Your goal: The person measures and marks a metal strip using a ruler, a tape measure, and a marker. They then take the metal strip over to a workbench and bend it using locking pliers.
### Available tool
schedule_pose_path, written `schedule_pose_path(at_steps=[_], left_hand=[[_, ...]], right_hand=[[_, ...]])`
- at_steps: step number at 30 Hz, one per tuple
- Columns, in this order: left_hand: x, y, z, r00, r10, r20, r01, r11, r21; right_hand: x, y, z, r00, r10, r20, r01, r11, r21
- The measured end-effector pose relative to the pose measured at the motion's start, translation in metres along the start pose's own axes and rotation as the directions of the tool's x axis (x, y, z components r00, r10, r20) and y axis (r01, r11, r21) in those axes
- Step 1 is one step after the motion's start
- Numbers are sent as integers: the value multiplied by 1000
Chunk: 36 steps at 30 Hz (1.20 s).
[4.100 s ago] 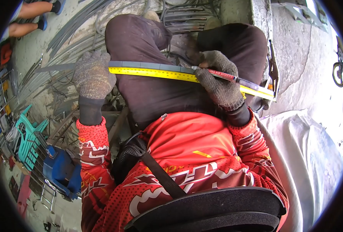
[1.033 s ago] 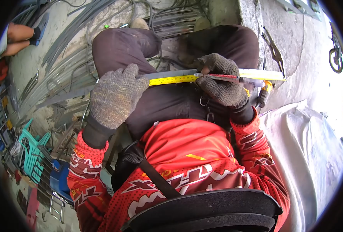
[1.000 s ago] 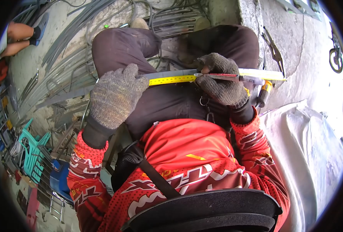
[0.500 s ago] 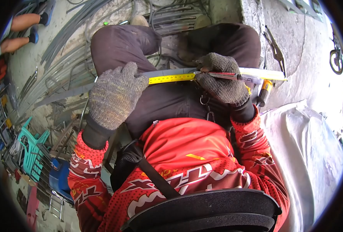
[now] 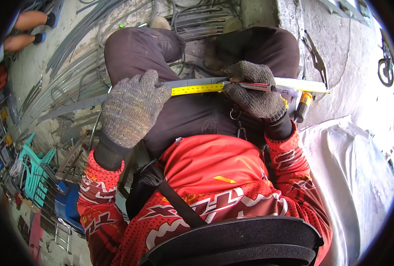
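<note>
Across my lap lies a long grey strip [image 5: 192, 83], with a yellow tape measure blade [image 5: 197, 90] stretched along its near side. My left hand [image 5: 135, 108], in a grey knit glove, is closed over the strip and the blade's left end. My right hand [image 5: 252, 91], gloved alike, pinches a red-and-white pen [image 5: 255, 86] whose tip points left at the strip. Its fingers also press around the strip and the blade. What lies under both palms is hidden. Just right of my right hand is a yellow-and-black tool handle [image 5: 303, 106].
Grey strips and tubing [image 5: 84, 40] cover the floor ahead and to the left. Locking pliers [image 5: 317, 60] lie on the concrete at right, above a silvery sheet [image 5: 339, 168]. A teal plastic chair [image 5: 37, 173] stands at left. Another person's legs [image 5: 30, 31] show at upper left.
Both hands hold nearly the same place on the strip and tape. At upper left the other person's legs appear slightly further right.
</note>
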State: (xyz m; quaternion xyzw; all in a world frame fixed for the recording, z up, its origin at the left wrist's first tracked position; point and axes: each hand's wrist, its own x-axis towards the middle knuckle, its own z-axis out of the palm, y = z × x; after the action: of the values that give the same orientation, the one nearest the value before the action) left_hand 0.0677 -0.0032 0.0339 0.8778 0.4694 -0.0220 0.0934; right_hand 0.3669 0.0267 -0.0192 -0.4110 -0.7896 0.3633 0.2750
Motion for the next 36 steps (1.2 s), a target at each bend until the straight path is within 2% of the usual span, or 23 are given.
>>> schedule_pose_path(at_steps=[11, 14, 15, 16, 17, 18, 19, 20, 21, 23, 25, 26, 27, 28, 31, 36], left_hand=[[-3, 0, 0, 1000, -11, 29, 11, 1000, 6], [2, 2, -8, 997, -21, 73, 23, 1000, -22], [2, 4, -9, 998, 17, 66, -15, 1000, -24], [1, 4, -9, 996, -21, 82, 24, 999, -38], [5, 5, -7, 996, -13, 92, 19, 998, -60], [8, 8, -8, 999, 22, 46, -18, 996, -88], [10, 12, -9, 997, 76, -7, -76, 990, -117], [14, 20, -11, 995, 99, 7, -97, 987, -126], [14, 22, -13, 992, 118, 41, -112, 986, -122], [13, 23, -11, 976, 216, 13, -214, 973, -90], [13, 16, -13, 968, 236, 85, -223, 964, -142], [12, 15, -10, 953, 295, 66, -284, 949, -136], [10, 11, -9, 955, 284, 88, -267, 949, -165], [8, 12, -9, 960, 255, 112, -231, 954, -189], [10, 17, -22, 947, 313, 73, -300, 942, -149], [2, 19, -6, 954, 301, 18, -299, 951, -75]], right_hand=[[1, -3, 0, 1000, -1, 7, 1, 1000, 13], [5, -4, 0, 996, -17, -84, 18, 1000, 8], [7, -3, -5, 979, -194, -57, 191, 980, -58], [4, -5, -6, 998, -33, -53, 42, 985, 166], [2, -5, -6, 991, 129, -47, -101, 917, 385], [-4, -5, -8, 971, 239, -7, -221, 906, 360], [-9, -6, -3, 956, 279, -85, -220, 882, 417], [-15, -5, 1, 934, 317, -163, -208, 857, 472], [-18, -5, 2, 932, 241, -269, -118, 907, 404], [-24, 4, 9, 922, 176, -344, -41, 930, 366], [-27, -5, 11, 898, 317, -303, -161, 881, 445], [-31, -4, 17, 890, 293, -350, -130, 897, 421], [-31, 0, 24, 886, 261, -383, -95, 911, 401], [-30, 6, 29, 890, 275, -363, -134, 920, 368], [-33, -11, 16, 888, 242, -391, -126, 946, 298], [-34, -6, 18, 895, 200, -399, -115, 967, 226]])
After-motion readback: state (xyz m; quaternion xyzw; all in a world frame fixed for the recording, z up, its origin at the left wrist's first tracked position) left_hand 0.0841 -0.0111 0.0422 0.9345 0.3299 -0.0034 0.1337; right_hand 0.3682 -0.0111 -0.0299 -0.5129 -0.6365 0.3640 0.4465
